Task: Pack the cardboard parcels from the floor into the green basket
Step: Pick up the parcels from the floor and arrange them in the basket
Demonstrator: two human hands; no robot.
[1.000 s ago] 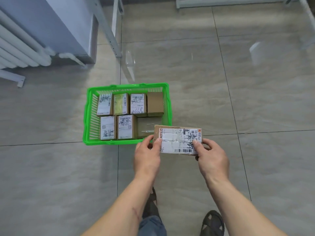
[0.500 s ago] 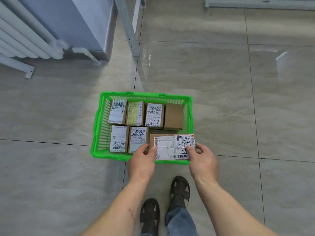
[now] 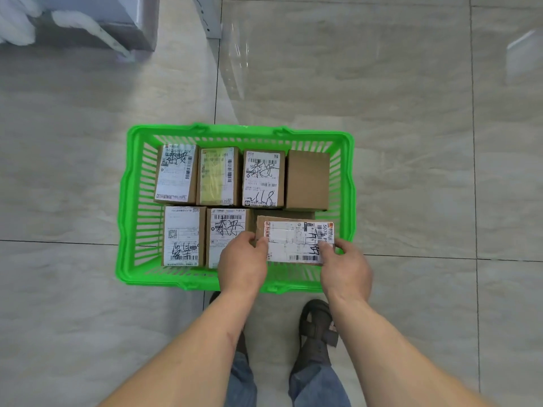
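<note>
A green basket stands on the tiled floor right in front of me, holding several cardboard parcels in two rows. A flat cardboard parcel with a white shipping label hangs over the basket's near right corner. My left hand grips its left end and my right hand grips its right end. Beneath it, another brown parcel shows only its far edge. A plain unlabelled parcel sits at the far right of the back row.
My two feet in dark sandals stand just behind the basket's near rim. A grey cabinet base and a metal leg are at the top left. Glossy floor tiles stretch to the right.
Both hands have carried the labelled parcel from beside the basket's right front corner to above its near right space. I have stepped closer, so the basket is nearer and larger in view.
</note>
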